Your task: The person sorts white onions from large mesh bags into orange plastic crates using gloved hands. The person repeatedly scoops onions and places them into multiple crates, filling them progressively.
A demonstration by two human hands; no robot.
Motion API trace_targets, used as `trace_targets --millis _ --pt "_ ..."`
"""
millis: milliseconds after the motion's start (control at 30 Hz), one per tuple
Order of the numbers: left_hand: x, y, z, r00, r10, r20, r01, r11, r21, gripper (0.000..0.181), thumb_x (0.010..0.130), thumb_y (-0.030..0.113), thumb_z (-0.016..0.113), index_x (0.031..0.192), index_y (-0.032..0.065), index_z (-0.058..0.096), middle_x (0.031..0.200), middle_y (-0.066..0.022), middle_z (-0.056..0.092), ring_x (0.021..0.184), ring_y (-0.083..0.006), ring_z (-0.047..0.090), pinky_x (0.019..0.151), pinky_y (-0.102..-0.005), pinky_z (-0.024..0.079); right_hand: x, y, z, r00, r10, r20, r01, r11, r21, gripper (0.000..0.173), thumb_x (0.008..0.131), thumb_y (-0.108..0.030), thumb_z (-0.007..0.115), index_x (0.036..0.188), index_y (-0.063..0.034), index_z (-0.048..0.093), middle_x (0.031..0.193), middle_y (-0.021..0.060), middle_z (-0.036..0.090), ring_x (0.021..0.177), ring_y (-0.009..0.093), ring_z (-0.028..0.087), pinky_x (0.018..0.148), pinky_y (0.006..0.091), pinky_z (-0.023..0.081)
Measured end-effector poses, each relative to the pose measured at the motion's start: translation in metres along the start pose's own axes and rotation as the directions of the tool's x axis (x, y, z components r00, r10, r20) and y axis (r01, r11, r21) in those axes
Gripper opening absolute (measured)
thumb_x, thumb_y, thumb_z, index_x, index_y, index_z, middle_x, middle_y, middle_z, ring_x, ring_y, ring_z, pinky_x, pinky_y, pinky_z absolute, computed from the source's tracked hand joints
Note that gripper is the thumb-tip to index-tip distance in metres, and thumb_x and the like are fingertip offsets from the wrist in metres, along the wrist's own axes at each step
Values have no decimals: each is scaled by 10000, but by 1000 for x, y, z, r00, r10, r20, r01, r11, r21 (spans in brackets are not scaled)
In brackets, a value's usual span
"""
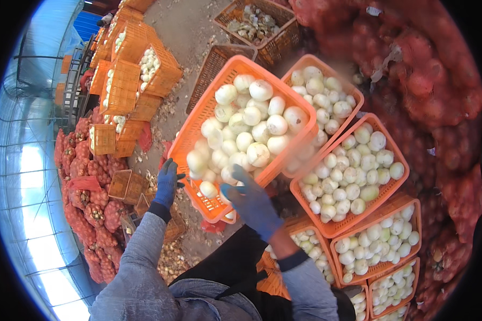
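A large orange plastic crate (241,64) full of peeled white onions (251,115) stands tilted in the view before me. Below its near end shows another orange crate (211,210), with a few onions by its rim. My left hand (166,183), in a blue work glove, is at the near left corner of the upper crate, thumb and fingers apart; whether it touches the rim is unclear. Over the near right edge, my right hand (252,204) is gloved too and blurred by motion. Its fingers are spread close to the onions, with none plainly held.
To the right stand more onion crates (349,176). Red mesh sacks (421,68) are piled behind them. Stacked orange crates (122,88) and red sacks (92,200) line the left. A crate of peelings (253,26) sits at the back; skins litter the floor (172,52).
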State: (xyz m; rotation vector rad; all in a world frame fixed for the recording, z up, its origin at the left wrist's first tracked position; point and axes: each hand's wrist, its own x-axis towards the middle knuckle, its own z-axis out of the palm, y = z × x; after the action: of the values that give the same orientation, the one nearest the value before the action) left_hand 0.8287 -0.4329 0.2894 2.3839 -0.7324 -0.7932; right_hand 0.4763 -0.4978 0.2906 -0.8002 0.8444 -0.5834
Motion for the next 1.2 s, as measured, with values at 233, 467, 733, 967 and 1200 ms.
trace_targets --millis 233,467,733,967,1200 --pt "-63 12 98 788 603 124 -602 716 353 544 1088 114 701 1586 -42 545 1589 -244 603 1484 -353 575 1260 -459 431 -190 46 -188 947 79 -311 -160 956 -247 619 1015 -276 832 1537 -23 616 1436 168 726 1343 297 699 1114 449 568" --pt "-223 93 228 452 427 784 -627 777 -61 524 1023 95 681 1523 -49 623 1526 -206 682 1410 -332 653 1213 -444 487 -427 238 -303 667 559 -493 -737 589 -330 654 1002 -436 775 1485 -9 665 1430 271 716 1342 406 689 1130 462 555" --pt "-381 17 473 -244 377 894 -746 516 -421 586 929 143 819 1479 20 660 1379 -228 722 1274 -411 697 1113 -485 551 -534 421 -346 347 328 -878 -674 739 10 597 997 -352 757 1472 -1 666 1452 264 697 1370 424 656 1157 463 532" --pt "-479 5 662 -476 438 762 -878 -187 -441 862 853 292 847 1638 139 525 1661 -221 499 1537 -482 446 1248 -652 351 -436 375 -397 192 7 -981 -744 653 -141 858 870 -495 879 1557 -61 605 1548 235 608 1408 402 604 1165 554 488" --pt "-498 -25 723 -528 312 790 -812 -457 -362 863 822 266 842 1618 123 539 1635 -203 526 1537 -447 459 1250 -649 348 -436 364 -437 224 -223 -949 -759 571 -313 674 906 -320 807 1516 -89 637 1366 136 647 1289 355 613 1054 541 502"
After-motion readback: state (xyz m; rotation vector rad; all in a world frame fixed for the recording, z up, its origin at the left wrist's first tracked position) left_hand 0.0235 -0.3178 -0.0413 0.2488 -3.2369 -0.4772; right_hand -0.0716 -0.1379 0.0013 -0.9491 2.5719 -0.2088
